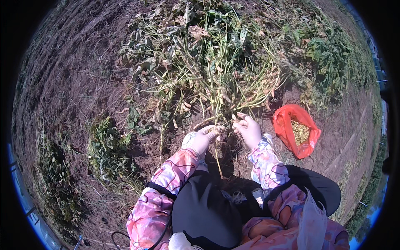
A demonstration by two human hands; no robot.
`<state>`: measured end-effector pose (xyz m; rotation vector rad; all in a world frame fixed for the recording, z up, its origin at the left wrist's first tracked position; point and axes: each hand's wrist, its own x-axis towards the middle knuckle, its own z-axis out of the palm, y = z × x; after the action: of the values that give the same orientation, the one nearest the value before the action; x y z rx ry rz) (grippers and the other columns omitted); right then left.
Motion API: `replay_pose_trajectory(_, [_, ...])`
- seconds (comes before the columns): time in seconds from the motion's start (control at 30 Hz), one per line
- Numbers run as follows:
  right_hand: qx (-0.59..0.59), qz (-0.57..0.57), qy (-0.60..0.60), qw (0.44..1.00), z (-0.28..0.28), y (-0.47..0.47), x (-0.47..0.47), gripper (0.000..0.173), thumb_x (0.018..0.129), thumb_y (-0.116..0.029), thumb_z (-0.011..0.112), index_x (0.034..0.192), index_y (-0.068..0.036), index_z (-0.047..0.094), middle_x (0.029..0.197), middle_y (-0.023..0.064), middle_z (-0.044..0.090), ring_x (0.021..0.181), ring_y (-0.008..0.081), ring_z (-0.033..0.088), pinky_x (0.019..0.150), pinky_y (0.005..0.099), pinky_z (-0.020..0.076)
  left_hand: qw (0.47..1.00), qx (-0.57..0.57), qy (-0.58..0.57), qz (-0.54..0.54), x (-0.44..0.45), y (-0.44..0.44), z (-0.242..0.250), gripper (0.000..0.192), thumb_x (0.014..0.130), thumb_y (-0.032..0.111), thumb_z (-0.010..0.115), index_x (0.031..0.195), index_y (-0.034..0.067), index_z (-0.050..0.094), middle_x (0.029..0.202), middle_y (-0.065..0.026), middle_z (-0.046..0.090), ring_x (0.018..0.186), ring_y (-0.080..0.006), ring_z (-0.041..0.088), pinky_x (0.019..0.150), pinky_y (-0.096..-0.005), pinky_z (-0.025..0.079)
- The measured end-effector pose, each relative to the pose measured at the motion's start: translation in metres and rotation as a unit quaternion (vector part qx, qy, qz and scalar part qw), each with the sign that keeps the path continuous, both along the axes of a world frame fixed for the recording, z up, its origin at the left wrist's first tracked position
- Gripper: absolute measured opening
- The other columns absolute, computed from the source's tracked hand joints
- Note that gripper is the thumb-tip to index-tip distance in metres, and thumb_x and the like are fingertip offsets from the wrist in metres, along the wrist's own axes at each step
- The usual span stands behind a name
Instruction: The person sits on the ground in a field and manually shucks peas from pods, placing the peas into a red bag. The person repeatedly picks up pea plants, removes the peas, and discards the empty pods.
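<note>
My left hand (204,139), in a pale glove, grips the lower stem of an uprooted bean plant (217,103). Below that hand the bare stem and root (218,159) hang down between my knees. My right hand (248,129), also gloved, is just to the right of the stem, thumb and forefinger pinched together near the plant's base. What sits between those fingertips, perhaps a pod or a twig, is too small to tell. Pale pods hang along the branches above both hands. To the right, a red plastic bag (282,125) stands open with picked pods (300,132) inside.
A large heap of pulled bean plants (200,37) lies ahead of me on the soil (81,84). Smaller leafy clumps (109,150) lie to the left. My knees in dark trousers (206,209) are close below the hands, and white shoes show beside them.
</note>
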<state>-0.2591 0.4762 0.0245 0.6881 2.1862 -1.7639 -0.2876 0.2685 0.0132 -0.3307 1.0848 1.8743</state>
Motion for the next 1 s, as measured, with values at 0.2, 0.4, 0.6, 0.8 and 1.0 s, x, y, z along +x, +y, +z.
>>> replay_pose_trajectory(0.2, [0.363,0.094,0.011,0.927,0.027,0.001,-0.011,0.053,0.083,-0.027,0.069,0.131,-0.017,0.052,0.077,0.0106,0.067,0.07,0.0274,0.067,0.066,0.0379,0.0513,0.996,0.017,0.082,-0.007,0.004,0.012,0.002,0.024,0.096,0.02,0.057,0.108,0.001,0.064,0.09,-0.0042,0.068,0.082,-0.0111,0.062,0.077,-0.0253,0.048])
replay_pose_trajectory(0.4, [0.447,0.165,0.024,0.879,0.038,-0.003,-0.024,0.037,0.086,-0.024,0.061,0.122,-0.017,0.058,0.074,0.0093,0.066,0.07,0.029,0.066,0.066,0.0408,0.05,0.998,-0.017,0.067,0.001,0.001,0.024,-0.005,0.015,0.093,0.002,0.054,0.104,-0.001,0.064,0.092,-0.0031,0.068,0.08,-0.0095,0.062,0.077,-0.0234,0.049])
replay_pose_trajectory(0.6, [0.496,0.037,-0.042,0.867,0.035,0.05,-0.031,0.017,0.086,-0.022,0.058,0.102,-0.017,0.062,0.078,0.012,0.068,0.075,0.032,0.066,0.064,0.0433,0.0494,0.998,-0.058,0.035,0.017,0.006,0.008,0.009,0.018,0.097,0.014,0.054,0.101,0.0,0.065,0.087,-0.0026,0.066,0.077,-0.0105,0.06,0.07,-0.0218,0.046])
replay_pose_trajectory(0.8, [-0.105,-0.052,-0.028,0.993,0.033,0.078,-0.032,0.025,0.092,-0.009,0.054,0.116,-0.003,0.059,0.081,0.0016,0.062,0.064,0.0067,0.058,0.056,0.0182,0.0427,0.992,0.116,-0.026,0.05,0.007,0.008,0.001,0.017,0.094,0.009,0.055,0.107,-0.001,0.06,0.086,-0.0061,0.065,0.074,-0.0155,0.061,0.073,-0.0286,0.05])
replay_pose_trajectory(1.0, [-0.367,-0.097,-0.102,0.919,0.015,0.029,-0.026,0.025,0.096,-0.014,0.047,0.115,-0.001,0.056,0.093,0.0075,0.066,0.076,0.0161,0.064,0.063,0.0258,0.05,0.988,0.143,-0.047,0.029,0.009,-0.001,-0.004,0.021,0.094,0.018,0.056,0.109,0.002,0.061,0.098,-0.0033,0.065,0.085,-0.0148,0.059,0.08,-0.0308,0.049])
